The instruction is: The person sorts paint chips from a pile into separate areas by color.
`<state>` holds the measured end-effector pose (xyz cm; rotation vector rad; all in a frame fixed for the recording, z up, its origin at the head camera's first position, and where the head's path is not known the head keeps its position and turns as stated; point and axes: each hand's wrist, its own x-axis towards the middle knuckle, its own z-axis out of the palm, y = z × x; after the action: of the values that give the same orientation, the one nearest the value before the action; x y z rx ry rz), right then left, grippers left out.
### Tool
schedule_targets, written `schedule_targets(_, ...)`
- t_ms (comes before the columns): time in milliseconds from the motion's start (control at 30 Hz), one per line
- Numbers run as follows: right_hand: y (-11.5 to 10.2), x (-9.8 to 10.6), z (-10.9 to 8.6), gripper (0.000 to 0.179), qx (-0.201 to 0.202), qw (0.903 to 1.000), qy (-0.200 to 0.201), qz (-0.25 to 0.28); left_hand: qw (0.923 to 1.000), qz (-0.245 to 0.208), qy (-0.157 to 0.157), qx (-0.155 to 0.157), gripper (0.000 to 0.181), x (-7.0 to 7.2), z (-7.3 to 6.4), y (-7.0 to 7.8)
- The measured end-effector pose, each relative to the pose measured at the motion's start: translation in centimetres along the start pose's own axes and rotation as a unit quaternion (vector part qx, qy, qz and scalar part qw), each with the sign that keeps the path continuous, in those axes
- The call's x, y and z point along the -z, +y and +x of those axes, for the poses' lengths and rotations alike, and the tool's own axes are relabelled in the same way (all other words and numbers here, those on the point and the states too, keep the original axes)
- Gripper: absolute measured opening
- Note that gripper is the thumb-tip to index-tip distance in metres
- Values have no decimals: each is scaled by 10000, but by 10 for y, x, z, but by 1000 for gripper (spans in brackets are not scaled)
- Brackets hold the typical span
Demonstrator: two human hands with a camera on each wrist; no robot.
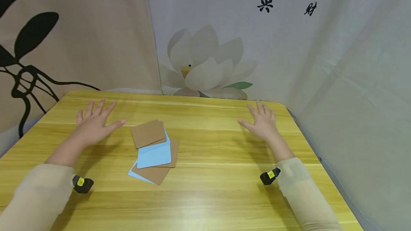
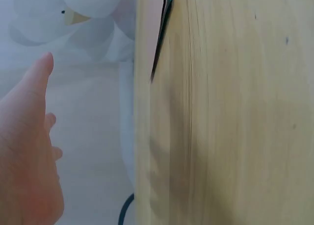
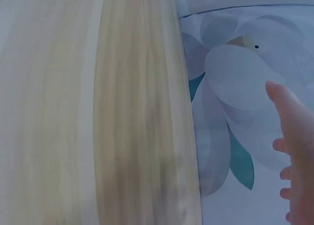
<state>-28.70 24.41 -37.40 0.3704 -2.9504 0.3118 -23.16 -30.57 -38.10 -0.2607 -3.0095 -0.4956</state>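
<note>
My left hand [image 1: 93, 126] hovers over the left side of the table with its fingers spread, holding nothing. Just right of it lies a loose, overlapping pile of cards: a brown card [image 1: 148, 133] at the far end, a light blue card [image 1: 155, 156] in the middle, and another brown card [image 1: 155, 174] at the near end. In the left wrist view, the pile's edge [image 2: 156, 34] shows at the top, apart from the thumb. Out to the right, my right hand [image 1: 263, 124] is also spread above the table, well away from the cards and holding nothing.
The wooden table [image 1: 212, 199] has rounded far corners. A curtain [image 1: 205, 17] with a printed lotus and black characters hangs behind it, and pale cloth [image 1: 363, 92] runs along the right side. Each wrist carries a small black camera [image 1: 82, 184].
</note>
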Motion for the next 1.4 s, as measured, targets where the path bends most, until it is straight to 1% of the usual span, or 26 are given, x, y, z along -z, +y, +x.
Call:
schedule_targets(133,-10,0,-1,91,90,9998,95,146,9999,-96,116,-45,84,-2,-4,3)
schedule_targets(367,-29,-4,-3,87,313,9969,338,641,9986,-392,336,-62,83,-6,-9,8)
schedule_targets(533,-42,-11,-4,86,386,9949,420,832,9972,-671,345,-1,83,-10,-10,12)
schedule_targets(633,-50,-14,-5,85,410,9925,418,1068,9956,-858,371,34,82,-12,-12,15)
schedule_targets(833,-66,-21,-6,83,465,9860,425,1546,9906,-1263,527,29,83,-20,-13,17)
schedule_targets(933,-74,-26,-6,83,478,9836,411,1692,9876,-1443,621,57,84,-23,-14,19)
schedule_targets(1033,-82,-30,-5,83,534,9807,430,1833,9854,-1553,701,76,84,-28,-14,19)
schedule_targets(1200,-95,-38,-4,82,609,9763,450,2029,9820,-1696,831,23,86,-35,-15,20)
schedule_targets(1400,-110,-50,-2,81,624,9690,402,2358,9760,-2008,841,23,87,-44,-16,20)
